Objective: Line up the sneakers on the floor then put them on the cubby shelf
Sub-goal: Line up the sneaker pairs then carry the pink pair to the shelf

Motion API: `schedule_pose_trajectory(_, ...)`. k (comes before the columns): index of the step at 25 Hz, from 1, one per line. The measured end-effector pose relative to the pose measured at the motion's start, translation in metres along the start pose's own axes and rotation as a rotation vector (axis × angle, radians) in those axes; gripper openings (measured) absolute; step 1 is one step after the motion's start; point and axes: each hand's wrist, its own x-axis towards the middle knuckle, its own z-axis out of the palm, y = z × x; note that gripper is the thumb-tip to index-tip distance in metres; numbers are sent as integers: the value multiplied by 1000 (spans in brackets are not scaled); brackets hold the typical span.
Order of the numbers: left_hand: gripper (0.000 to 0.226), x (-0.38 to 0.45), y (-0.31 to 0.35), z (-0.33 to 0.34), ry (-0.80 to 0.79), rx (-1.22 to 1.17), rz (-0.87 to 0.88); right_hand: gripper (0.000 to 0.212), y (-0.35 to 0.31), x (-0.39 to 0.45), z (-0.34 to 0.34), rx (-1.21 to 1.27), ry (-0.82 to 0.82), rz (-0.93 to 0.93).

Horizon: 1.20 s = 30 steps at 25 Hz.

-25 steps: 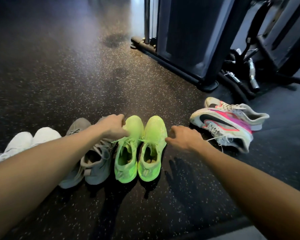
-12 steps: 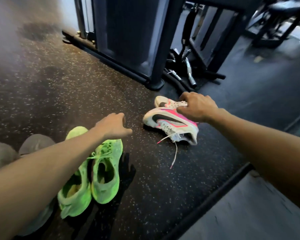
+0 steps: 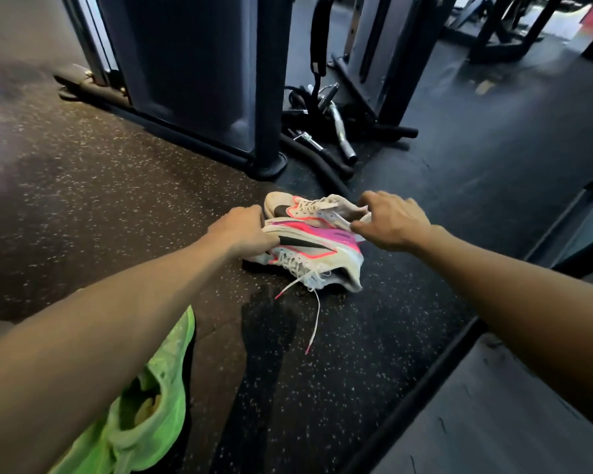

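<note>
A white-and-pink sneaker [image 3: 317,249] lies on its side on the speckled black floor, its loose lace trailing toward me. My left hand [image 3: 243,230] is closed around its toe. Its partner [image 3: 308,206] stands just behind it, toe pointing left. My right hand [image 3: 392,220] is curled over the heel of that far sneaker, with the thumb against the near sneaker's pink sole. A neon-green sneaker [image 3: 151,405] sits at the lower left, partly hidden under my left forearm. No cubby shelf is in view.
A dark gym machine [image 3: 192,80] stands on its base right behind the sneakers. Metal cable handles [image 3: 336,121] and black bars lie beside it. A black edge strip [image 3: 425,381] separates the speckled mat from smooth grey flooring [image 3: 493,422] at the lower right.
My view has swung right, away from the lined-up grey and green sneakers. My left hand left the green pair and took the near pink sneaker's toe. My right hand shifted to the heels.
</note>
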Motion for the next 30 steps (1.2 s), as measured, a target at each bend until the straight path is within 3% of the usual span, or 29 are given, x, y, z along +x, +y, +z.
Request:
schedule_pose_trajectory(8,53,70,32,36,5,30,4,49,22,17,71,116,-136,-8)
schedule_pose_trajectory(12,49,96,55,49,124,130,-9,56,20,15,102,225,-212,-31)
schedule_pose_trajectory(15,58,115,75,60,145,167,-28,55,16,16,127,258,-159,-52)
schedule_pose_trajectory(19,66,136,99,89,104,168,-43,33,13,19,150,242,3,-44)
schedule_pose_trajectory(23,79,146,115,101,123,175,-183,23,15,23,156,167,72,-89)
schedule_pose_trajectory(26,63,157,122,100,93,147,-282,26,17,26,158,144,91,-111)
schedule_pose_trajectory(30,49,167,124,104,95,-71,-369,36,20,25,158,113,77,-151)
